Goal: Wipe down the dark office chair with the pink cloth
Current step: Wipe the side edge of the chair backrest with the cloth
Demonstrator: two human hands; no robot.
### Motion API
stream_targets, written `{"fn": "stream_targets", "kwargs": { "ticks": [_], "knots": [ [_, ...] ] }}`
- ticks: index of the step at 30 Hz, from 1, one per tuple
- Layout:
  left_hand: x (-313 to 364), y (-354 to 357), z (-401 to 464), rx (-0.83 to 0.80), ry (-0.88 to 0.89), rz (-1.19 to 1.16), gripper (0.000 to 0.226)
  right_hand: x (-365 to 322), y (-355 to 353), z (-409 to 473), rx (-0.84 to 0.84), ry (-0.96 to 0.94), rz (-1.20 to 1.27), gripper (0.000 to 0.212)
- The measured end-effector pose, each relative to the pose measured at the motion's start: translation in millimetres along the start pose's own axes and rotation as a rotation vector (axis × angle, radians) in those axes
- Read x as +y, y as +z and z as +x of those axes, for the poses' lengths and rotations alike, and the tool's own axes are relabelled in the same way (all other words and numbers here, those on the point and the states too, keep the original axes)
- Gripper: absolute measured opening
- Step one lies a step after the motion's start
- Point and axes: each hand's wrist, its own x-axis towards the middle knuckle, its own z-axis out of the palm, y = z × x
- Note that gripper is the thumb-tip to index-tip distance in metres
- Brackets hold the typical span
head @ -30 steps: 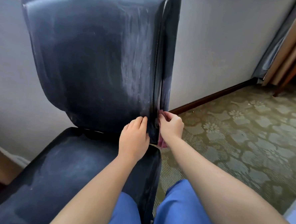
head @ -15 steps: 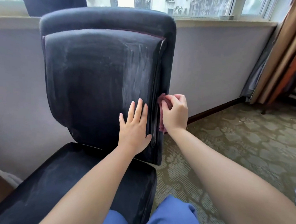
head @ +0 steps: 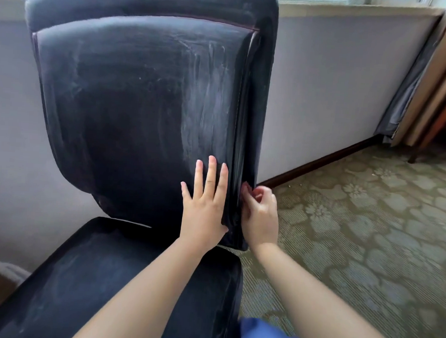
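The dark office chair (head: 142, 106) fills the left and middle of the head view, its backrest streaked with pale wipe marks and its seat below. My left hand (head: 205, 207) lies flat with straight fingers on the lower right of the backrest front. My right hand (head: 261, 215) is at the backrest's right side edge, fingers curled around the pink cloth (head: 247, 187). Only a small pink bit of the cloth shows above the fingers; the remainder is hidden in the hand.
A grey wall (head: 325, 96) with a dark baseboard runs behind the chair under a window sill. Patterned green carpet (head: 368, 243) covers the floor to the right. Curtains and a wooden furniture leg (head: 428, 129) stand at the far right. My blue-clad knees are at the bottom.
My left hand went from gripping the backrest's lower edge to lying flat on its front. My right hand with the cloth slid up the side edge, then back down a little.
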Motion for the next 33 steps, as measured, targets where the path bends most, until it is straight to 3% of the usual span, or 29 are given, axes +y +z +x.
{"fn": "stream_targets", "kwargs": {
  "ticks": [5, 10, 15, 20, 25, 29, 33],
  "knots": [
    [-1, 11, 7, 0.097, -0.029, -0.017, 0.145, 9, 15, -30, -0.340, 0.210, 0.015, 0.020],
    [-2, 4, 1, 0.071, -0.014, -0.014, 0.143, 4, -3, -12, -0.479, 0.257, -0.084, 0.023],
    [-3, -10, -10, 0.068, 0.048, -0.056, 0.134, -21, -40, 27, -0.216, 0.301, 0.156, 0.023],
    [-5, -21, -19, 0.232, 0.056, -0.147, 0.129, -64, -70, 74, 0.113, 0.278, 0.382, 0.020],
    [-6, -29, -13, 0.190, 0.082, -0.186, 0.131, -75, -71, 73, 0.158, 0.334, 0.413, 0.020],
    [-5, -20, -8, 0.160, 0.090, -0.241, 0.135, -60, -54, 25, 0.016, 0.503, 0.325, 0.024],
    [-11, -19, -5, 0.123, 0.077, -0.256, 0.130, -41, -38, -14, -0.372, 0.783, 0.160, 0.027]
  ]
}}
